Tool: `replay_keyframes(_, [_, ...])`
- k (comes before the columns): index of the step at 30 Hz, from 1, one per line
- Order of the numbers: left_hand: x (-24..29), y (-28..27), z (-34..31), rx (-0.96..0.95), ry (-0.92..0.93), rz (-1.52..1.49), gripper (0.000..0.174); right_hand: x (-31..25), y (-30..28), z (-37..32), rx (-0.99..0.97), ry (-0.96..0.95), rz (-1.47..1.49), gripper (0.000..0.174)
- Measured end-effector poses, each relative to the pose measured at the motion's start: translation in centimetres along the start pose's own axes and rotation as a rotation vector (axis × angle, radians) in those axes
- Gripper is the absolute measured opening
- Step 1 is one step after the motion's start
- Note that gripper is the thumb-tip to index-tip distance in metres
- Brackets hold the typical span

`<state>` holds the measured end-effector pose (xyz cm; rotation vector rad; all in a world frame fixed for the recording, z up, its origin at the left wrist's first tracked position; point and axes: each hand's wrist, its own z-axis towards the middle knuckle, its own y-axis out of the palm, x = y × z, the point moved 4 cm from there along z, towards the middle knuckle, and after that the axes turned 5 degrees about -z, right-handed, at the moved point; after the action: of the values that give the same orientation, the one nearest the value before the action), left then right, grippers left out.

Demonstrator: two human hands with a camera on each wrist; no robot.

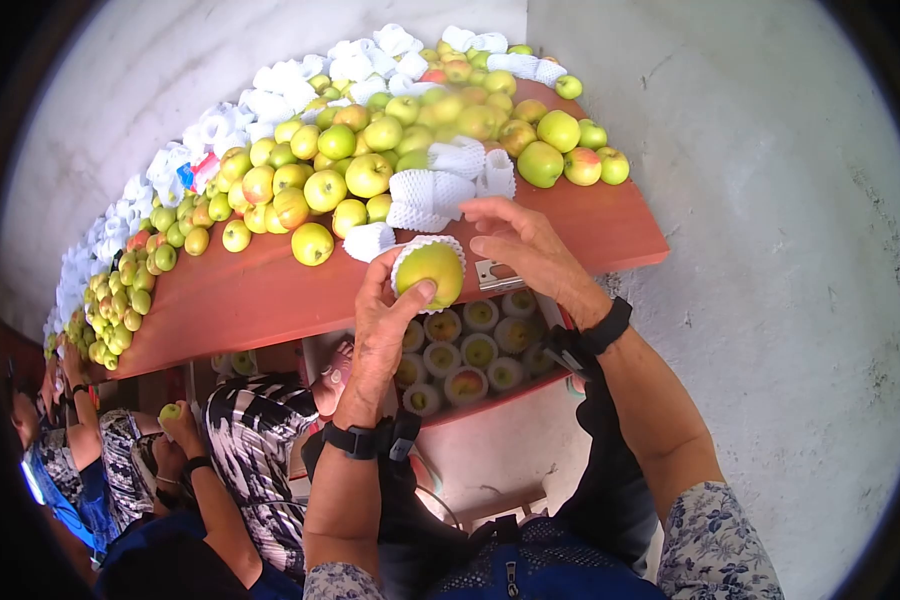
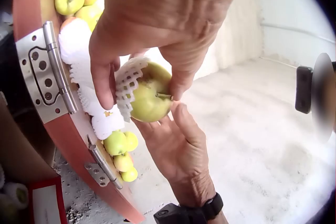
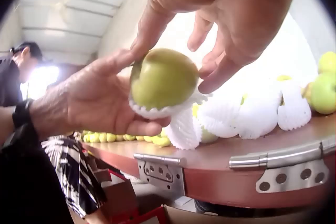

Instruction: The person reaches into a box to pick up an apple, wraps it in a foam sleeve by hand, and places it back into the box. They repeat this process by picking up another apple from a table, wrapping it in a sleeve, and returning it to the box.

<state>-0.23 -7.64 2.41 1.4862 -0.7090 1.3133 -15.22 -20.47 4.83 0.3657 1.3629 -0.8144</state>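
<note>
My left hand (image 1: 379, 303) holds a yellow-green apple (image 1: 434, 274), its thumb across the front of the fruit. A white foam net sleeve (image 2: 126, 88) wraps one side of that apple; the stem end is bare in the left wrist view. To the right of the apple, my right hand (image 1: 532, 252) has its fingers spread and loosely bent, close around the fruit in the right wrist view (image 3: 236, 29). Behind both hands, loose foam net sleeves (image 1: 425, 192) lie on the red-brown tabletop (image 1: 270, 303) beside a heap of green and blushed apples (image 1: 325, 190).
Below the tabletop edge, a box (image 1: 450, 415) holds rows of apples in foam sleeves. Metal hinges (image 3: 286, 169) line the table's edge. More sleeves (image 1: 280, 85) are piled along the back by the wall. At the left, another person's hand (image 1: 180, 430) holds an apple.
</note>
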Motion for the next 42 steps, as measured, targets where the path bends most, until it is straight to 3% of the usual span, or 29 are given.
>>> replay_keyframes(2, [-0.1, 0.0, 0.0, -0.003, 0.008, 0.012, 0.049, 1.4, 0.2, 0.3, 0.036, -0.101, -0.012, 0.039])
replay_keyframes(4, [-0.4, 0.0, 0.0, -0.002, -0.019, -0.005, 0.050, 2.3, 1.2, 0.4, -0.110, -0.027, 0.178, 0.032])
replay_keyframes(7, [-0.6, 0.1, 0.0, 0.035, -0.052, -0.086, 0.057, 2.6, 2.0, 0.3, -0.115, -0.010, 0.174, 0.030])
replay_keyframes(17, [-0.1, 0.5, -0.4, -0.017, -0.110, -0.069, 0.053, 3.1, 3.9, 0.6, -0.018, 0.063, 0.283, 0.024])
replay_keyframes(20, [-0.6, 0.5, -0.5, 0.021, -0.142, -0.043, 0.055, 3.1, 4.3, 0.7, 0.001, 0.018, 0.215, 0.019])
replay_keyframes(22, [-0.7, 0.5, -0.5, 0.033, -0.148, 0.000, 0.059, 2.5, 4.2, 0.8, 0.095, -0.143, -0.017, 0.016])
replay_keyframes(26, [-0.2, 0.8, -1.0, 0.120, -0.117, 0.058, 0.064, 1.5, 5.0, 0.4, 0.205, -0.230, -0.320, 0.013])
replay_keyframes(28, [0.2, 0.9, -1.2, 0.172, -0.157, 0.121, 0.069, 1.0, 5.5, 0.4, 0.333, -0.376, -0.500, 0.008])
replay_keyframes(32, [-0.2, 0.1, -0.9, 0.191, -0.199, 0.071, 0.072, 0.2, 6.3, 0.1, 0.335, -0.436, -0.615, 0.007])
replay_keyframes(40, [-0.9, -0.9, -0.7, 0.250, -0.169, 0.019, 0.059, -1.3, 6.7, -0.8, 0.218, -0.546, -0.701, 0.020])
replay_keyframes(42, [-0.8, -0.9, -0.7, 0.247, -0.162, 0.040, 0.057, -1.5, 6.6, -1.0, 0.216, -0.559, -0.693, 0.013])
